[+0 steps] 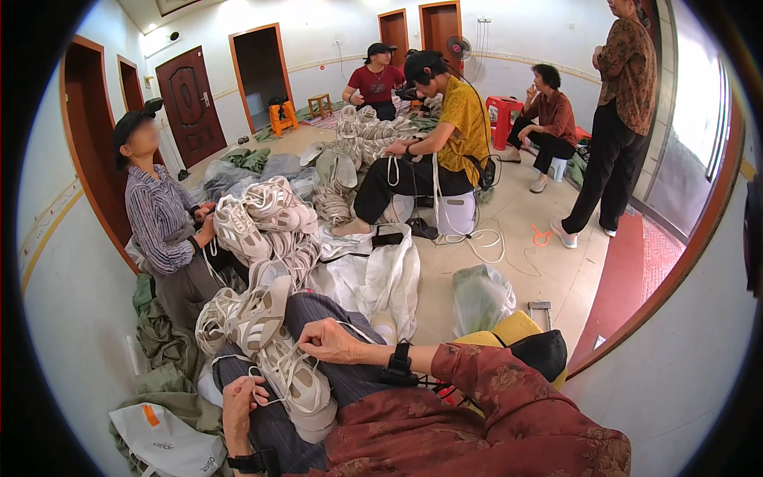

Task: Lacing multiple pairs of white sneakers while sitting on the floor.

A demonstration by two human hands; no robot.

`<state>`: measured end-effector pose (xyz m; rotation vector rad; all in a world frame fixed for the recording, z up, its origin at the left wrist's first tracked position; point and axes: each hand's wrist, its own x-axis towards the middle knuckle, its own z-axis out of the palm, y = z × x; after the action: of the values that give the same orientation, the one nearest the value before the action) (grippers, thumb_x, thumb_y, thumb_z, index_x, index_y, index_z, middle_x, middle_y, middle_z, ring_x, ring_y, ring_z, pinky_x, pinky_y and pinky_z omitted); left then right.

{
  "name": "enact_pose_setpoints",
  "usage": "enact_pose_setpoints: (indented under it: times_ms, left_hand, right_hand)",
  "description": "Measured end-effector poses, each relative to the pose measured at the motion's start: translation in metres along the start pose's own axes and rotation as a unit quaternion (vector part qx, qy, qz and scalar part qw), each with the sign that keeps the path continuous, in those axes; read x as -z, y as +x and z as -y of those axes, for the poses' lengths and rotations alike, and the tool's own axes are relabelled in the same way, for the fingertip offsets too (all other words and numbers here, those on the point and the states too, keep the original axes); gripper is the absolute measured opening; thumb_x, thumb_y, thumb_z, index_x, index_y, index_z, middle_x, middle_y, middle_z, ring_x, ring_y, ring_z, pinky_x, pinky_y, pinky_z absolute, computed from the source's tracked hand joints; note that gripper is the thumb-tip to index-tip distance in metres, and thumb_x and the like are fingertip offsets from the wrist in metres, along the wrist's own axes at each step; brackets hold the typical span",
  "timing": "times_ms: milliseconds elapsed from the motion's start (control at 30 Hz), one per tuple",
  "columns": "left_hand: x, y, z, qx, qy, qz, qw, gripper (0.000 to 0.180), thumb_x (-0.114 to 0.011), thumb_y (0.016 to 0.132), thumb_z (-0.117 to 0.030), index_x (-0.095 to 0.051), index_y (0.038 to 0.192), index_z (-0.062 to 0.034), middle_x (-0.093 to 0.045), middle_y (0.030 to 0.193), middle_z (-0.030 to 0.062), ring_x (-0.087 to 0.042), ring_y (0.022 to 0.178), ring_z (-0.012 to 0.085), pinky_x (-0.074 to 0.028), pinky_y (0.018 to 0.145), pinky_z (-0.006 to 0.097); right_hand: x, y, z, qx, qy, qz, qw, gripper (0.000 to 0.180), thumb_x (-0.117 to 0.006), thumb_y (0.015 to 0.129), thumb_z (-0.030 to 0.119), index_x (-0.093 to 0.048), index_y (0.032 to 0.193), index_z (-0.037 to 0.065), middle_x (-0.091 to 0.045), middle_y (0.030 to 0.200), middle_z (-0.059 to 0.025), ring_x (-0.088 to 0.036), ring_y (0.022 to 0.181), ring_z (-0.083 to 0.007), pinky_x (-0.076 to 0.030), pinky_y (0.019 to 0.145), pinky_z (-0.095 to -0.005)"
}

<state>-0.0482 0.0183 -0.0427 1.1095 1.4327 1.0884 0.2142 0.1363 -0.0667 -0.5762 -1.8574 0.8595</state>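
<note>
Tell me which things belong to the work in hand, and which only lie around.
In hand:
- beige sneaker on the lap
- its white lace, held by left hand and right hand

Lying around:
- clear plastic bag
- orange scissors
- red stool

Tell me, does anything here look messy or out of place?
Yes: pale sneakers lie heaped on the floor rather than paired, white cord trails loose across the tiles, and orange scissors lie out on the open floor.

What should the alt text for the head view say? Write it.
Two bare hands, the left hand and the right hand, pull white laces on a pale sneaker resting on the person's lap. Other people sit on the floor beside a pile of sneakers.
</note>
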Motion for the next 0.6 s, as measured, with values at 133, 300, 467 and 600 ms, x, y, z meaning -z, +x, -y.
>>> enact_pose_setpoints:
  times_ms: [133, 300, 467, 600]
  left_hand:
    - [0.0004, 0.0011, 0.0010, -0.002, -0.005, 0.001, 1.000, 0.028, -0.053, 0.099, -0.027, -0.066, 0.100, -0.0016, -0.068, 0.073, 0.0030, -0.061, 0.056, 0.0050, -0.037, 0.046, 0.014]
    - [0.0010, 0.0019, 0.0013, 0.001, -0.003, 0.000, 1.000, 0.028, -0.053, 0.098, -0.027, -0.066, 0.100, -0.0013, -0.068, 0.073, 0.0031, -0.061, 0.056, 0.0052, -0.037, 0.046, 0.013]
    - [0.0013, 0.0016, 0.0003, 0.007, 0.003, -0.003, 1.000, 0.029, -0.053, 0.098, -0.027, -0.065, 0.101, -0.0014, -0.068, 0.074, 0.0031, -0.061, 0.056, 0.0052, -0.037, 0.046, 0.013]
    - [0.0006, 0.0007, -0.0002, 0.005, 0.002, 0.000, 1.000, 0.029, -0.053, 0.099, -0.028, -0.065, 0.101, -0.0018, -0.068, 0.074, 0.0030, -0.061, 0.056, 0.0053, -0.037, 0.046, 0.013]
  right_hand:
    - [0.0014, -0.0003, 0.0023, -0.012, -0.007, 0.004, 1.000, 0.013, -0.064, 0.077, 0.008, -0.067, 0.079, -0.004, -0.061, 0.063, -0.0110, -0.053, 0.053, -0.0143, -0.043, 0.050, -0.0296]
    - [0.0026, 0.0003, 0.0049, -0.012, -0.006, 0.007, 1.000, 0.012, -0.065, 0.076, 0.007, -0.067, 0.080, -0.004, -0.061, 0.063, -0.0105, -0.053, 0.053, -0.0146, -0.043, 0.050, -0.0294]
    - [0.0013, 0.0001, 0.0017, -0.012, 0.001, 0.005, 1.000, 0.012, -0.065, 0.076, 0.007, -0.068, 0.080, -0.004, -0.060, 0.063, -0.0101, -0.053, 0.053, -0.0143, -0.042, 0.050, -0.0292]
    - [0.0006, 0.0001, 0.0001, -0.002, -0.003, 0.002, 1.000, 0.012, -0.065, 0.077, 0.008, -0.068, 0.081, -0.003, -0.060, 0.063, -0.0100, -0.053, 0.054, -0.0142, -0.042, 0.050, -0.0291]
